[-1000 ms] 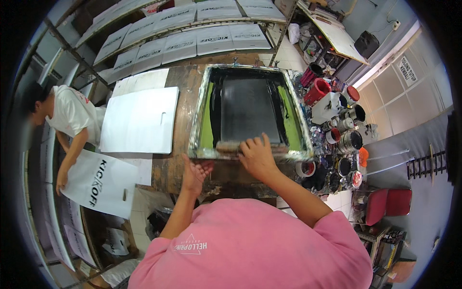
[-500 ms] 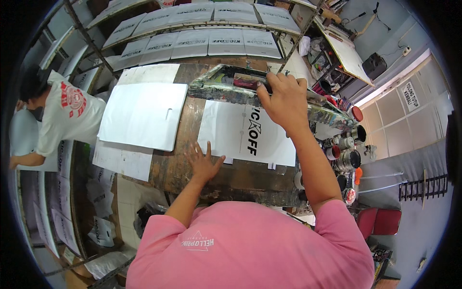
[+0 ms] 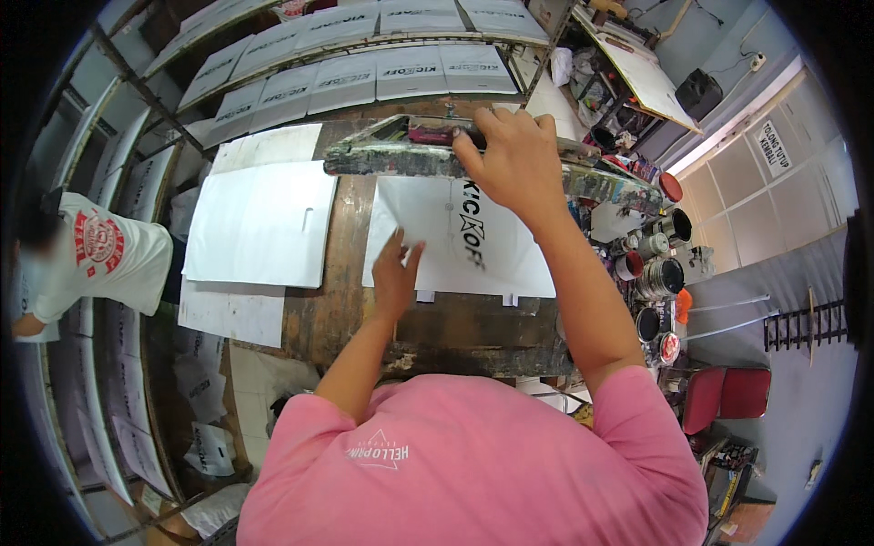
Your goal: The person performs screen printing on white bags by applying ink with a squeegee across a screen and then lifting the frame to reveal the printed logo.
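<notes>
Tilted up at its near side, a paint-crusted screen-printing frame [image 3: 401, 161] stands over the far part of the worktable. My right hand [image 3: 514, 159] is closed on its near rail. Inside the frame lies a dark red bar [image 3: 432, 133], perhaps a squeegee handle. Below the frame is a white plastic bag [image 3: 428, 205] with black lettering, its far end hidden behind the frame. My left hand [image 3: 394, 282] is over the bag's left part, thumb and fingers apart and slightly blurred. Left of it lies a stack of blank white bags [image 3: 259, 223].
The worn wooden worktable [image 3: 332, 318] carries paint cans [image 3: 660, 278] along its right side. Drying racks hold printed bags [image 3: 410, 73] at the back and far left. A co-worker in a white shirt [image 3: 114, 255] stands at the left. A red chair [image 3: 724, 396] is at right.
My left hand has moved from the bare tabletop up onto the bag's left part. The bag's lettering is now partly blurred. The co-worker has shifted left.
</notes>
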### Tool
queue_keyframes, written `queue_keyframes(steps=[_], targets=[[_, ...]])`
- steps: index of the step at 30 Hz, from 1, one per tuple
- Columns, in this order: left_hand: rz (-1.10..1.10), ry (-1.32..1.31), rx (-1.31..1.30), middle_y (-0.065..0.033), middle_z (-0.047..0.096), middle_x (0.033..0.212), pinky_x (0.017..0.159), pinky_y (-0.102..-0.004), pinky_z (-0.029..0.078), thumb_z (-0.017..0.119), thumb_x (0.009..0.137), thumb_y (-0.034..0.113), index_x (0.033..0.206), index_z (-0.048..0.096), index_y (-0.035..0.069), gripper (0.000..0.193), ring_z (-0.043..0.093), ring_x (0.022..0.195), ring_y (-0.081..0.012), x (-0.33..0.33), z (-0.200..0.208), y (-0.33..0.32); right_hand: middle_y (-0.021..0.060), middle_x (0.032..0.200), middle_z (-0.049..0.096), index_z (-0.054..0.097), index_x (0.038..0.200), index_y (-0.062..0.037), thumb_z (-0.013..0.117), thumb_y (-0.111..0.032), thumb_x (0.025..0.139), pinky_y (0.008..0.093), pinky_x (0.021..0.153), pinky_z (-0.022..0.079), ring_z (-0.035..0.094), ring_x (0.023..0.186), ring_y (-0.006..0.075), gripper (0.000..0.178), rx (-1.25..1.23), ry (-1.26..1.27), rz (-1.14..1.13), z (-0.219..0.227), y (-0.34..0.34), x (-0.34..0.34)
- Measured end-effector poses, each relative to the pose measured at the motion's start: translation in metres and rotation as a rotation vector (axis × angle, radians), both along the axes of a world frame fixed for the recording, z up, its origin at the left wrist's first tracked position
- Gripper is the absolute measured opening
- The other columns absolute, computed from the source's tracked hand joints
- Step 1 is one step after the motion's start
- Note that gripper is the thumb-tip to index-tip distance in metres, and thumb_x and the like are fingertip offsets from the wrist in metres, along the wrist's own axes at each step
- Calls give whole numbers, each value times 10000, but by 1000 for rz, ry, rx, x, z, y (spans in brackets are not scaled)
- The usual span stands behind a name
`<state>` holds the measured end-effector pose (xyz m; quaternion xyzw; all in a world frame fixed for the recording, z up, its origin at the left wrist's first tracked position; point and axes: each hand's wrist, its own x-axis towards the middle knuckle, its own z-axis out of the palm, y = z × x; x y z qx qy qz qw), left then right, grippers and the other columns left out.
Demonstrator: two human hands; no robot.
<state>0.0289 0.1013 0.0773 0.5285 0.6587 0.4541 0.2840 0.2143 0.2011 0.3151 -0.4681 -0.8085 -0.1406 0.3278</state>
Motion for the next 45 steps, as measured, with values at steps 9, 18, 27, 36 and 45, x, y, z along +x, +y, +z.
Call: queue_keyframes(steps=[9,18,27,36,45], targets=[[390,-260,114,-68,690,866,650,-291,493,651,925,-14,1408,641,18,484,581,722,-98,-74,-25,-28,95,869,703,740,987,-56,604,-445,944,475,878,408,645,894,288,414,-60,-54,-25,3,1,-1],[693,233,-160,-121,705,981,732,-361,554,659,815,80,1519,543,76,713,634,767,-205,-295,-98,-129,95,906,706,716,962,-65,611,-418,937,465,855,407,649,864,294,369,-110,-83,-65,18,4,-1],[282,140,-126,-240,628,1406,1162,-431,414,727,992,365,1552,408,-53,769,595,1320,-322,-213,47,-55,123,897,685,621,1308,-29,623,-448,919,477,862,397,623,876,309,572,-72,-12,-58,1,-2,2],[111,-1487,-380,-264,293,1630,1231,-541,320,527,861,880,1639,164,49,1195,373,1491,-392,-31,95,-87,116,1047,611,614,1369,-28,721,-445,905,457,902,412,554,1005,301,633,-516,-287,87,-118,-106,15],[157,-1438,-745,-294,167,1684,1233,-539,302,377,767,1019,1665,100,39,1358,242,1542,-461,-55,-80,-100,114,1117,646,694,1204,-105,779,-362,858,461,870,519,614,1044,326,439,-798,-177,186,-271,-147,29]])
